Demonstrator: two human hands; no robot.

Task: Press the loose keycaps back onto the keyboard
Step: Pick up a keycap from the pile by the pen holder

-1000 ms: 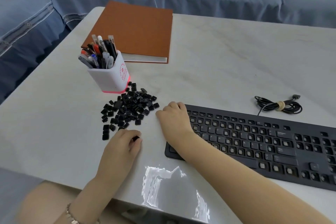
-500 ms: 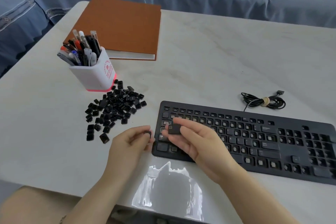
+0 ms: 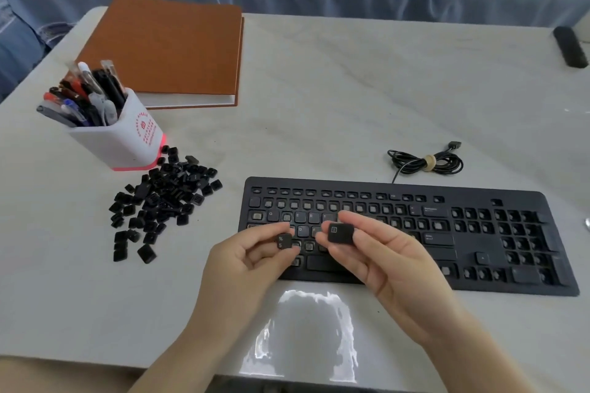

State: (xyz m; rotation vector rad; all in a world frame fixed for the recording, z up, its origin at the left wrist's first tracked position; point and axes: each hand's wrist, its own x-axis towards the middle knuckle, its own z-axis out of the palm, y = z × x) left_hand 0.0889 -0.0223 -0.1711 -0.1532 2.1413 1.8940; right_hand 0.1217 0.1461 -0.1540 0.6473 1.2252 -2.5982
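Loose keycaps (image 3: 159, 198) heaped on surface (image 3: 319, 105) left of keyboard (image 3: 415, 233), many sockets bare. Left hand (image 3: 245, 262) fingers pinch the "5" keycap (image 3: 284, 241); right hand (image 3: 383, 260) fingers pinch the menu keycap (image 3: 341, 233), above keyboard. Caps likely light, rigid, small; hold by edges.

The left hand (image 3: 245, 262) pinches a small black key (image 3: 284, 241) marked % and 5; the right hand (image 3: 392, 262) pinches a bigger black key (image 3: 341, 233); both keys are held over the keyboard (image 3: 479, 233), which has many bare spots; a pile of loose keys (image 3: 166, 198) lies on the white table (image 3: 351, 89) beside a cup of pens (image 3: 127, 140); a brown book (image 3: 166, 48) and a rolled-up cord (image 3: 426, 163) lie farther back.
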